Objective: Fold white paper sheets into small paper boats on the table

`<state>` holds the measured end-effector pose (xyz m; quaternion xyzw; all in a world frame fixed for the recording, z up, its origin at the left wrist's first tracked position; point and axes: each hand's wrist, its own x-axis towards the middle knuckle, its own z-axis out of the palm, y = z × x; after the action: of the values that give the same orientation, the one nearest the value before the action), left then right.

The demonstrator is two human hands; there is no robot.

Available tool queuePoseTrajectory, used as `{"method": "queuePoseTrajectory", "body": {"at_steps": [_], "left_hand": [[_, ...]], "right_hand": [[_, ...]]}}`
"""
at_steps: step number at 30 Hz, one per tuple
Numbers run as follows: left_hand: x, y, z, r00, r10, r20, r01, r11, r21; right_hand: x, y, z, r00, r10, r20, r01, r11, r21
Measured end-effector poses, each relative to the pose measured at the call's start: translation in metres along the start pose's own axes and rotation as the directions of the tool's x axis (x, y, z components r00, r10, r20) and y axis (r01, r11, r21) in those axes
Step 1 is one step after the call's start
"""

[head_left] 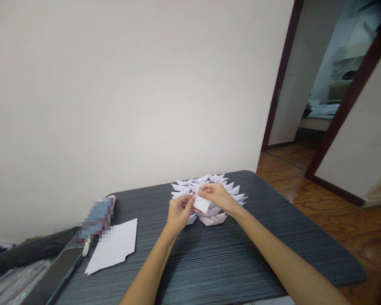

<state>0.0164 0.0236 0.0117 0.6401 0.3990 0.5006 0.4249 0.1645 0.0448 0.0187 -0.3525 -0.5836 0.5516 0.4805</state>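
Note:
Between my two hands is a small folded piece of white paper (202, 205), held above the table. My left hand (179, 210) pinches its left edge between thumb and fingers. From the upper right, my right hand (218, 195) grips the top of the same paper with thumb and fingertips. Behind and below the hands, several folded white paper boats (213, 219) sit close together in rows. My hands and the held paper hide some of the boats in the middle.
The dark wood-grained table (241, 258) stands against a pale wall (130, 84). At the left lie white paper sheets (114, 248), a blurred blue item (97, 218) and a dark phone-like slab (55, 275). Beyond the table's right edge is wooden floor (292, 190) and a doorway.

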Motion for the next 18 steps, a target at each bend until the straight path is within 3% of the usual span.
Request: {"method": "queuePoseTrajectory", "body": {"at_steps": [3,6,9,11,13,15,18], "left_hand": [[0.003,0.004,-0.003,0.996,-0.083,0.037,0.085,0.994,-0.064],[0.005,0.008,-0.011,0.992,-0.067,0.102,0.073,0.996,-0.057],[0.005,0.013,-0.019,0.980,0.111,0.163,-0.132,0.983,0.125],[0.005,0.017,-0.024,0.933,0.287,0.217,-0.346,0.884,0.316],[0.004,0.019,-0.026,0.876,0.409,0.257,-0.483,0.760,0.435],[0.003,0.019,-0.026,0.846,0.469,0.256,-0.531,0.691,0.491],[0.002,0.017,-0.024,0.859,0.466,0.210,-0.498,0.669,0.552]], "right_hand": [[-0.001,-0.002,-0.007,0.994,-0.025,0.111,0.018,0.998,0.064],[0.000,-0.003,-0.013,0.986,-0.046,0.158,0.029,0.994,0.109],[0.002,-0.002,-0.017,0.995,-0.011,0.099,-0.004,0.989,0.147],[0.003,-0.001,-0.018,0.995,0.025,0.094,-0.043,0.980,0.192],[0.003,0.000,-0.017,0.990,0.038,0.136,-0.070,0.969,0.236],[0.002,0.000,-0.015,0.982,0.027,0.185,-0.073,0.966,0.248],[-0.001,-0.004,-0.014,0.973,0.022,0.231,-0.064,0.983,0.173]]}}
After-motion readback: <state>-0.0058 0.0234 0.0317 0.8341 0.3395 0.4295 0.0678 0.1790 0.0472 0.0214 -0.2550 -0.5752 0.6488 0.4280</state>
